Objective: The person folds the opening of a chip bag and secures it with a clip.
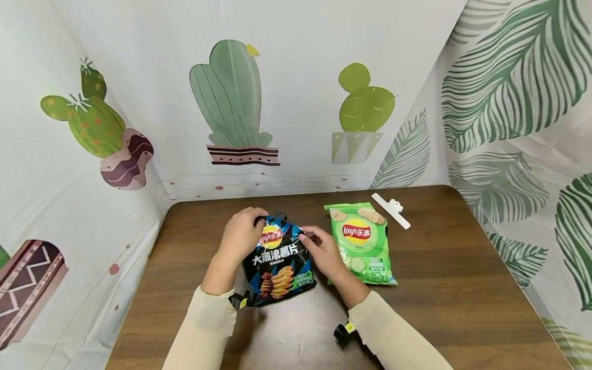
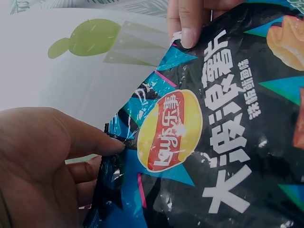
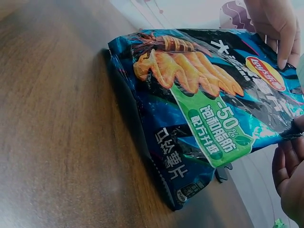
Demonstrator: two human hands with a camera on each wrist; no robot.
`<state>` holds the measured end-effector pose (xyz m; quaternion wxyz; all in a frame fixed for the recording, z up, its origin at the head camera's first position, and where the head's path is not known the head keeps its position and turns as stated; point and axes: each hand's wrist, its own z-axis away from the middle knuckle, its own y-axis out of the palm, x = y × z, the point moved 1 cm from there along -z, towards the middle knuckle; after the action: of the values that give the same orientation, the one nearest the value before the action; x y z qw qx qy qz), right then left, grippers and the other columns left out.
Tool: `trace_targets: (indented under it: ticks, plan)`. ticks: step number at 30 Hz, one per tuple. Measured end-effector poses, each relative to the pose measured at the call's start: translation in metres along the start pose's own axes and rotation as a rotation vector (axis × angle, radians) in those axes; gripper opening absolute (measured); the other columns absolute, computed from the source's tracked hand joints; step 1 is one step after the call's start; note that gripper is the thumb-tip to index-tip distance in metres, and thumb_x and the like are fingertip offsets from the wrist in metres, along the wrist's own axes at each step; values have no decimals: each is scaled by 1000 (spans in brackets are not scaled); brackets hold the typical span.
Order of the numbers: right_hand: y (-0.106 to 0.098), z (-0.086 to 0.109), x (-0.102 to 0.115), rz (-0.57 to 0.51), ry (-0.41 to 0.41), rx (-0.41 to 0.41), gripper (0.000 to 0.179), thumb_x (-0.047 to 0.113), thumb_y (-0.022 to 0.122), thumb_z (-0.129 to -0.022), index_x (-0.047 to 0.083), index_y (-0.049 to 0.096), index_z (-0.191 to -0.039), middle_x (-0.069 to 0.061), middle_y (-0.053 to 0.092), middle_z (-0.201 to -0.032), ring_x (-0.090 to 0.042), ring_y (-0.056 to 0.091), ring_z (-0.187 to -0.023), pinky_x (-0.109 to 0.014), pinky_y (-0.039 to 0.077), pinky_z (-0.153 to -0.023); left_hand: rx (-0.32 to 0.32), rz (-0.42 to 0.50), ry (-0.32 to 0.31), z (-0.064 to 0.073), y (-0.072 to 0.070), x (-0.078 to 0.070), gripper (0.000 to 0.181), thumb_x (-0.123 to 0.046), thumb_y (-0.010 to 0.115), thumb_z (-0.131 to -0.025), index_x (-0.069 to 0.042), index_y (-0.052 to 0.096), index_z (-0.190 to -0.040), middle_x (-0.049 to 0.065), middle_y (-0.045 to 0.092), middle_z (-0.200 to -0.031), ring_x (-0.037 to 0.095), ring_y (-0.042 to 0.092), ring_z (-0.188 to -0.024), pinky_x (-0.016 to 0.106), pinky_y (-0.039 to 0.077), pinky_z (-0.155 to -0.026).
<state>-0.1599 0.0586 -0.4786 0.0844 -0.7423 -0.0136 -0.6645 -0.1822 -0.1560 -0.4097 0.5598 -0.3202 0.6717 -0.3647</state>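
Observation:
A black and blue chip bag (image 1: 277, 257) with a Lay's logo is held up between both hands, its front toward the head camera. My left hand (image 1: 242, 231) pinches its top left corner; the left wrist view shows the thumb (image 2: 111, 143) on the front and the fingers behind. My right hand (image 1: 324, 249) pinches the top right corner between thumb and fingers. In the right wrist view, the bag's lower end (image 3: 156, 156) is close over the table. A small black piece (image 1: 280, 216) shows just behind the bag's top edge, mostly hidden.
A green Lay's chip bag (image 1: 359, 244) lies flat right of my right hand. Beyond its upper right corner lies a white sealing clip (image 1: 391, 210). The brown wooden table (image 1: 453, 288) ends at the back against a cactus-printed cloth (image 1: 305, 103).

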Motion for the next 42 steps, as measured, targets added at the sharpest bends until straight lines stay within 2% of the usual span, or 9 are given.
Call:
trace_targets:
  ticks: [7,14,18,25,27,30,35,39,42]
  plan:
    - [0,-1,-3,-22,-10,-22,20,4,65,-97,-5,70,-114,-23,67,-100,-9,59,-82,-19,49,-73,-5,20,4,1,-1,0,24,-9,57,-100,-10,72,-118,11,71,-118,15,41,-52,30,36,-54]
    - [-1,-1,-4,-35,-3,-18,21,1,64,-97,-6,69,-115,-25,68,-102,-6,60,-83,-19,50,-74,-36,23,32,1,0,-1,20,-6,59,-98,-13,73,-110,9,72,-115,20,51,-69,35,44,-69]
    - [0,-1,-6,-28,2,-7,24,1,63,-97,-5,68,-119,-24,67,-104,-8,61,-85,-19,51,-76,-34,24,39,1,1,-1,19,-3,59,-98,-12,73,-106,9,72,-111,20,52,-70,35,44,-70]
    - [1,-8,-35,-26,56,-10,33,21,45,-109,5,69,-126,-14,70,-124,-20,64,-108,-33,52,-93,-36,22,37,2,1,-1,21,0,57,-97,-14,72,-101,9,73,-110,19,47,-65,33,42,-65]
    - [0,-9,-38,-18,53,-16,38,26,40,-111,6,70,-123,-12,70,-124,-23,64,-111,-38,51,-97,-37,23,37,2,1,-1,21,0,57,-96,-15,72,-99,9,73,-111,19,47,-64,33,41,-65]
    - [-1,-9,-40,-17,40,-15,37,29,43,-110,9,72,-120,-10,72,-122,-25,64,-114,-42,50,-100,-34,27,36,2,1,0,21,1,58,-96,-14,72,-98,9,74,-112,18,45,-61,32,40,-62]
    - [-1,-9,-42,-9,49,12,29,27,52,-107,12,74,-118,-7,72,-120,-22,63,-119,-38,47,-105,-26,39,34,2,2,1,21,0,58,-96,-15,72,-96,9,74,-110,16,42,-57,30,38,-59]
    - [-1,-8,-40,-6,71,31,26,19,54,-106,5,72,-118,-13,70,-121,-18,63,-112,-30,49,-99,-22,53,28,2,2,1,21,1,58,-96,-15,72,-96,9,74,-105,14,39,-52,30,36,-55]
    - [-3,-4,-26,-6,73,43,24,15,56,-104,0,71,-116,-18,70,-119,-11,62,-104,-24,50,-92,-23,60,28,2,2,0,21,1,58,-96,-14,72,-95,10,74,-101,13,37,-50,29,35,-54]
